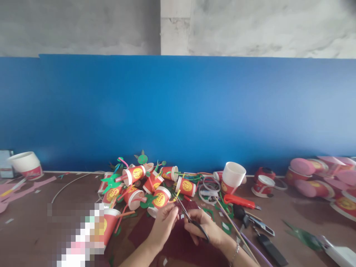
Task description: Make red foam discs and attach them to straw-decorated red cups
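My right hand (201, 224) is closed round the black handles of a pair of scissors (198, 228), whose metal blades point up and left. Beside the blades, my left hand (164, 222) is pinched shut; a small yellowish-green piece (178, 193) shows just above its fingertips, and what the fingers grip is too small to make out. Dark red paper (178, 248) lies beneath both hands. Just beyond them sits a pile of red paper cups with yellow emblems (160, 198), some with green paper shapes and straws attached.
Right of my hands are stacked white cups (233, 174), a red-orange cutter (240, 201), sticks and a black object (271, 249). Pink-topped cups (303, 167) stand far right, near a glue gun (340, 256). Pink paper (30, 189) lies left. A blue panel (178, 111) rises behind.
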Demonstrator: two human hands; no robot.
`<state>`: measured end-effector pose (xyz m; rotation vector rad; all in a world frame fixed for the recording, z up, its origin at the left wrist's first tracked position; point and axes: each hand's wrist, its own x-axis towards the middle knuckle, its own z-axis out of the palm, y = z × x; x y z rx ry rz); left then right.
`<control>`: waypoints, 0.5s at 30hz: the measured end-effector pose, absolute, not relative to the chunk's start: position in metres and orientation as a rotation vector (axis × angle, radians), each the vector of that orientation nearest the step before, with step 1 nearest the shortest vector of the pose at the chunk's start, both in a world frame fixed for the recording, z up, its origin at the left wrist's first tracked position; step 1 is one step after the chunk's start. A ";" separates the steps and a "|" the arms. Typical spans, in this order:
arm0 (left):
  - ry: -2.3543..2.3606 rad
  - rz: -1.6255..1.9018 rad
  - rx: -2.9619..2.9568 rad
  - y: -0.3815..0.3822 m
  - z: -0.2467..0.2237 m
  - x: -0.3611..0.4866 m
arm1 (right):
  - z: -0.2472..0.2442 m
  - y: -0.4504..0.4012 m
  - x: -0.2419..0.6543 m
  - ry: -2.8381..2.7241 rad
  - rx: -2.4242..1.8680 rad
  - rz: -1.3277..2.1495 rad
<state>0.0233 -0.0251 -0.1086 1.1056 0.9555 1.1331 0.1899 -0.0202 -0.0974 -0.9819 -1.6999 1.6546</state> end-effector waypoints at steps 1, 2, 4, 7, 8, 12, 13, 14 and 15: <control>0.963 1.135 1.108 -0.025 -0.109 0.023 | -0.097 -0.020 0.190 -1.699 -0.984 1.652; 0.970 1.137 1.115 -0.025 -0.109 0.024 | -0.097 -0.020 0.190 -1.699 -0.987 1.651; 0.979 1.148 1.136 -0.025 -0.111 0.023 | -0.097 -0.021 0.190 -1.694 -0.996 1.648; 0.975 1.181 1.169 -0.024 -0.114 0.023 | -0.097 -0.021 0.191 -1.679 -1.003 1.649; 0.972 1.195 1.176 -0.024 -0.114 0.023 | -0.097 -0.021 0.191 -1.675 -1.002 1.652; 0.959 1.219 1.224 -0.023 -0.117 0.022 | -0.100 -0.019 0.193 -1.677 -0.972 1.660; 0.958 1.221 1.242 -0.023 -0.118 0.022 | -0.101 -0.019 0.193 -1.677 -0.958 1.661; 0.957 1.222 1.258 -0.023 -0.119 0.022 | -0.102 -0.019 0.193 -1.679 -0.944 1.664; 0.956 1.223 1.268 -0.022 -0.120 0.022 | -0.103 -0.019 0.192 -1.683 -0.932 1.666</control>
